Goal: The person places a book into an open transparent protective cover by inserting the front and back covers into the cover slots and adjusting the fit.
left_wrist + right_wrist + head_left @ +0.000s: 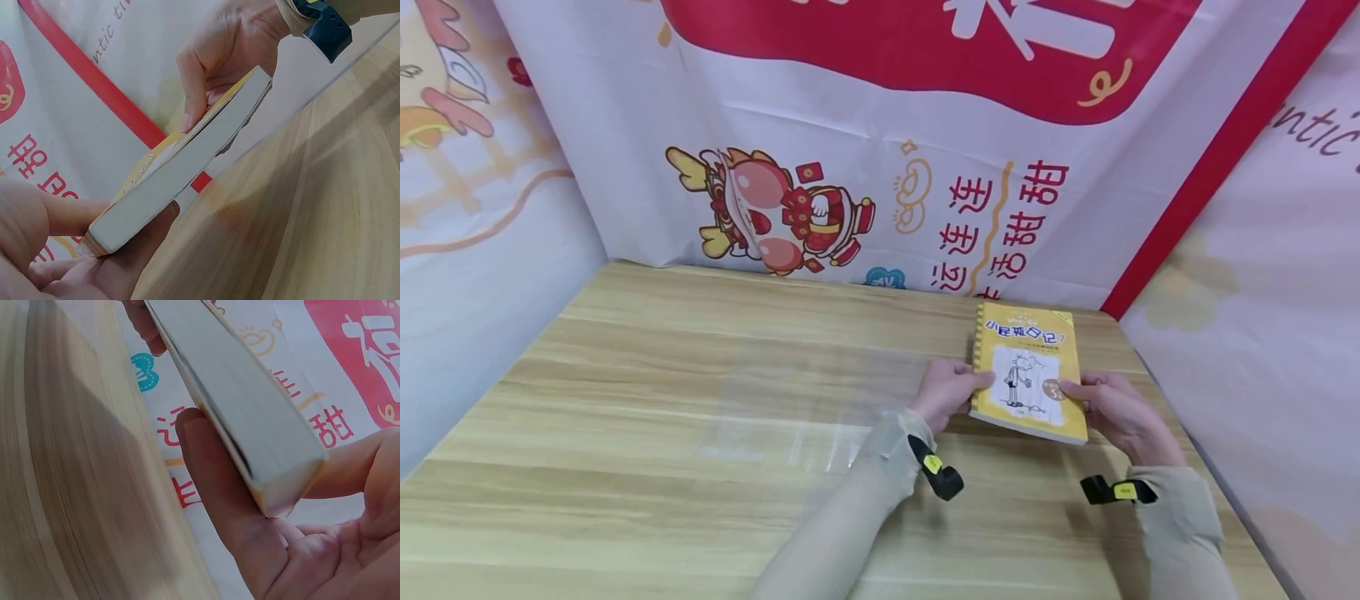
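A yellow paperback book (1024,367) with a cartoon figure on its cover is held up between both hands at the right side of the table. My left hand (946,390) grips its left edge, thumb on the cover and fingers underneath. On the opposite edge, my right hand (1122,410) pinches it the same way. The left wrist view shows the book's white page block (181,169) tilted above the wood, with the right thumb on top. In the right wrist view, the fingers (219,469) of the right hand lie under the book's back cover.
A clear plastic sheet or bag (805,408) lies flat on the wooden table (587,433), left of the hands. Printed cloth hangings (850,108) stand along the back and both sides. Black straps with yellow tags circle both wrists.
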`<move>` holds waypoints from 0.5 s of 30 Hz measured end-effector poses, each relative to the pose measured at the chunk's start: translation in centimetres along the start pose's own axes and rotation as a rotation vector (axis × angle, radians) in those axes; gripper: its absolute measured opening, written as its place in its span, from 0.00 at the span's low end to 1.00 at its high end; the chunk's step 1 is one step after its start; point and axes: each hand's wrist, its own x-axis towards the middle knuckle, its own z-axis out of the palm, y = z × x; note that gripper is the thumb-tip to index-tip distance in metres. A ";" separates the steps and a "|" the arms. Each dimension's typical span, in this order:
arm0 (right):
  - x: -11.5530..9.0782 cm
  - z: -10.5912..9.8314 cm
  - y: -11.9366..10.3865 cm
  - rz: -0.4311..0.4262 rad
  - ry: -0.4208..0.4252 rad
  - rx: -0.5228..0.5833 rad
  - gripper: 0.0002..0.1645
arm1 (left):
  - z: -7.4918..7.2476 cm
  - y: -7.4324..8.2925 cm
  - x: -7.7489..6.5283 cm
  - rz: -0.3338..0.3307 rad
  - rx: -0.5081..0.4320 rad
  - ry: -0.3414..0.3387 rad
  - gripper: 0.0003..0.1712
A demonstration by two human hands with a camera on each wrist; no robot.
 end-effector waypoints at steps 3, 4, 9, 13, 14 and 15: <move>0.0 0.1 0.0 -0.007 -0.003 -0.008 0.34 | -0.1 -0.1 0.0 -0.004 0.007 0.002 0.10; 0.0 0.1 0.1 -0.011 -0.007 -0.008 0.34 | -0.1 -0.1 0.0 -0.007 0.011 0.004 0.10; 0.0 0.1 0.1 -0.016 -0.006 -0.006 0.34 | -0.2 -0.2 0.2 -0.009 0.012 0.011 0.11; -0.1 0.2 0.0 -0.006 -0.003 -0.005 0.35 | -0.3 -0.1 0.2 0.004 0.004 0.012 0.11; -0.1 0.2 -0.1 -0.001 -0.001 -0.004 0.35 | -0.3 -0.1 0.3 0.009 0.000 0.012 0.11; -0.1 0.3 -0.1 0.004 -0.001 -0.001 0.36 | -0.4 -0.1 0.3 0.014 -0.008 0.008 0.11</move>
